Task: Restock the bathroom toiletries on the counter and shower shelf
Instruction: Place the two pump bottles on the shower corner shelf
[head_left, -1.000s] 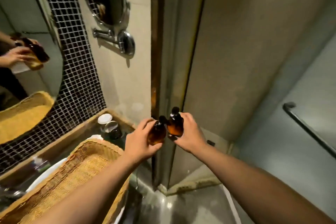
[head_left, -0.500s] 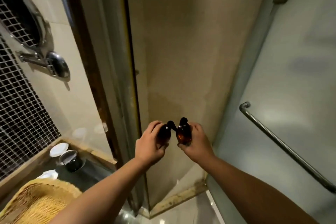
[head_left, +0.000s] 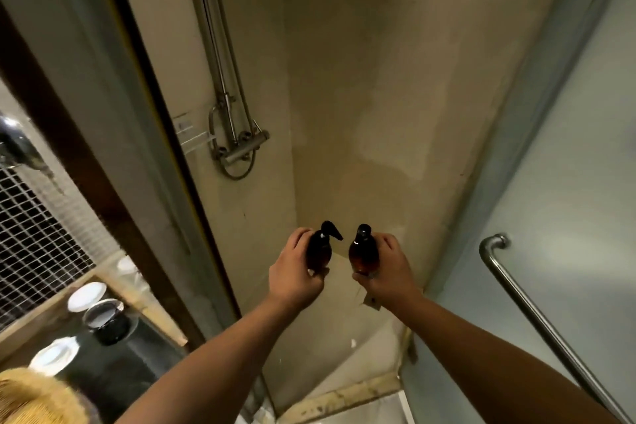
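The left bottle [head_left: 319, 253] looks near black and the right bottle [head_left: 363, 256] amber brown, both black-topped, before beige shower walls [head_left: 344, 79], while at left the mosaic wall [head_left: 31, 237] is black with a white grid and the near basket [head_left: 38, 399] straw yellow.

Beige shower walls [head_left: 344, 79], glass door [head_left: 568, 182]

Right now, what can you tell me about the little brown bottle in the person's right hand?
The brown bottle is small and rounded, with an amber, see-through body that glows lighter toward the bottom. A black pump top sits on its narrow neck. It is held roughly upright in the air in front of the beige shower wall. The right hand grips it from the side and below. It stays apart from a darker second bottle in the left hand. Whether it is glass or plastic cannot be told.
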### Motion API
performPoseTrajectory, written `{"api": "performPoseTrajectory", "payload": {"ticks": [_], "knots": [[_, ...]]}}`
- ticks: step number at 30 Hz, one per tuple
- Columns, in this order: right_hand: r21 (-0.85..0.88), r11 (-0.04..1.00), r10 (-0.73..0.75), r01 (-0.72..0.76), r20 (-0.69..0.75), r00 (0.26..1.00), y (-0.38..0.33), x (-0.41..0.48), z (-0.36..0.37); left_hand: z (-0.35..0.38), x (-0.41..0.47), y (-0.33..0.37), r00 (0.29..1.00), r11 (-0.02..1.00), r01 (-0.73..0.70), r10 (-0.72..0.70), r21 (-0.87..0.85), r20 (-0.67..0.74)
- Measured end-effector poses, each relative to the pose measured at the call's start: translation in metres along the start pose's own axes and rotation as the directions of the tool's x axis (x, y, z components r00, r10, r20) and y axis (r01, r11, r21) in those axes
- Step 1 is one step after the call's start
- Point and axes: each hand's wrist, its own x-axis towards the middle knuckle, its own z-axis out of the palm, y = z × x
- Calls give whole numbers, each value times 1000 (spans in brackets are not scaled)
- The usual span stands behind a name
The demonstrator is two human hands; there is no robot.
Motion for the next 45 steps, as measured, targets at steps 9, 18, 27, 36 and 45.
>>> {"api": "performPoseTrajectory", "payload": {"ticks": [9,18,27,36,45], "knots": [[-21,999,36,-34,69,997,32,103,12,40,106,-21,999,994,43,-43,-99,6],[25,999,21,-22,38,999,8,241,23,47,227,-44,999,998,-28,26,-62,-35],[195,980,-51,43,41,998,-46,388,82,39,320,-89,903,940,196,-283,-278,-322],[403,834,-475,376,180,861,-122,552,187,-28,419,-158,797,973,155,-224,-169,-560],[509,702,-675,498,250,695,-224,634,253,-162,449,-208,659,927,374,-259,8,-706]]}}
